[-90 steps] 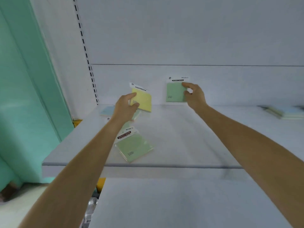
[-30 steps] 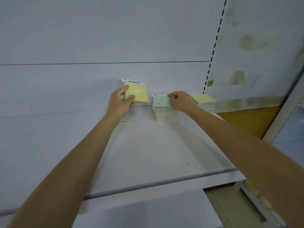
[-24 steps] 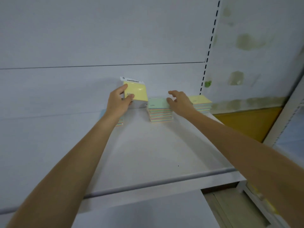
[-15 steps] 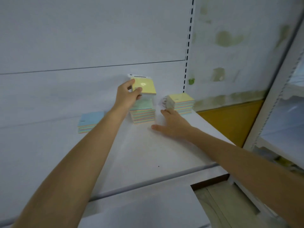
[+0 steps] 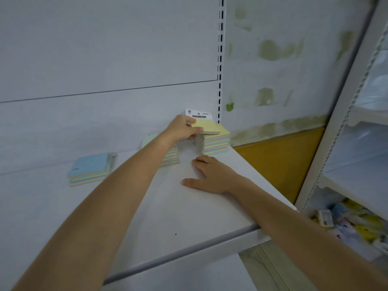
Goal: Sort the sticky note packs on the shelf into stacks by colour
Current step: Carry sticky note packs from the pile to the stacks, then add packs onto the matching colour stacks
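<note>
On the white shelf point(image 5: 168, 211), the left hand point(image 5: 182, 128) pinches a yellow sticky note pack point(image 5: 206, 126) just over the yellow-topped stack point(image 5: 216, 143) by the back panel. The right hand point(image 5: 210, 175) lies flat and empty, near the green-topped stack point(image 5: 171, 155); a blue-topped stack point(image 5: 90, 169) sits well left.

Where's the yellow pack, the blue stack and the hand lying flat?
yellow pack point(image 5: 206, 127), head view, on its yellow top face
blue stack point(image 5: 89, 165), head view, on the top blue pack
right hand point(image 5: 212, 175), head view, on the back of the hand

Three stacks point(image 5: 89, 169) (blue, green, yellow), one held pack point(image 5: 206, 126), two hands point(image 5: 211, 175).
</note>
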The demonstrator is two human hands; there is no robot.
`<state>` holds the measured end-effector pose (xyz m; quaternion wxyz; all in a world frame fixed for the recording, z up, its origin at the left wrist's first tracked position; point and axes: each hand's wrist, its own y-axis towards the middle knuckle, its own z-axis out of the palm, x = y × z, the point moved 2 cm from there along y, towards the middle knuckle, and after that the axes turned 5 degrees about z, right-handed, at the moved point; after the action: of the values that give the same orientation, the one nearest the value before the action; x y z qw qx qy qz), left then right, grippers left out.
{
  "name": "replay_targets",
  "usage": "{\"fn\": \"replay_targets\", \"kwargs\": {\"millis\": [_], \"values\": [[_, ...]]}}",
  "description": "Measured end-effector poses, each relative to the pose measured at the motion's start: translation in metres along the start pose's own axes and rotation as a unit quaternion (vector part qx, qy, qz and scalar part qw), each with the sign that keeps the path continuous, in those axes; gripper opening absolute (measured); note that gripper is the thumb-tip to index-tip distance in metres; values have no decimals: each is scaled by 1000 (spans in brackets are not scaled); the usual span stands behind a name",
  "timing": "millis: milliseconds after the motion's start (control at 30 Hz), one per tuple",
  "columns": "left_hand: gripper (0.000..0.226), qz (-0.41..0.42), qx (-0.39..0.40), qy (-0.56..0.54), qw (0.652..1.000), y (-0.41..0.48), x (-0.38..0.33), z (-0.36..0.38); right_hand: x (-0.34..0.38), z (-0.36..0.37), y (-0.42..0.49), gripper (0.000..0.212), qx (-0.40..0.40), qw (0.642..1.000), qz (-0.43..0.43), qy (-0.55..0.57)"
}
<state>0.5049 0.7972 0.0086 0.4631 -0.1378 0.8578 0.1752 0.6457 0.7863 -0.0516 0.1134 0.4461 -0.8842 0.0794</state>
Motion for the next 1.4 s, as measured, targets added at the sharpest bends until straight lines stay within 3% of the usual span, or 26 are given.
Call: {"fn": "replay_targets", "kwargs": {"millis": [100, 300, 400, 567, 800, 933, 1033, 1200, 1400], "values": [[56, 31, 40, 136, 989, 0, 0, -3, -1, -1, 1, 76, 4, 1000, 2, 12], [58, 88, 65, 225, 968, -5, -1, 7, -1, -2, 1, 76, 6, 1000, 6, 18], [40, 125, 61, 268, 953, -5, -1, 10, 0, -2, 1, 77, 8, 1000, 8, 20], [59, 117, 71, 306, 942, -8, 1, 8, -2, -1, 2, 78, 4, 1000, 7, 23], [51, 108, -24, 362, 925, -39, 2, -34, -4, -1, 2, 77, -18, 999, -3, 36], [47, 75, -58, 364, 926, -72, 26, -76, 11, -6, 0, 75, -88, 995, -17, 42], [44, 66, -94, 360, 926, -105, 43, -115, 42, -16, 1, 68, -150, 987, -57, 29], [46, 37, -125, 418, 899, -180, 75, -189, 146, -5, 8, 64, -171, 976, -135, -6], [39, -24, -196, 380, 904, -306, 134, -295, 303, 49, 12, 54, -105, 972, -209, -20]]}}
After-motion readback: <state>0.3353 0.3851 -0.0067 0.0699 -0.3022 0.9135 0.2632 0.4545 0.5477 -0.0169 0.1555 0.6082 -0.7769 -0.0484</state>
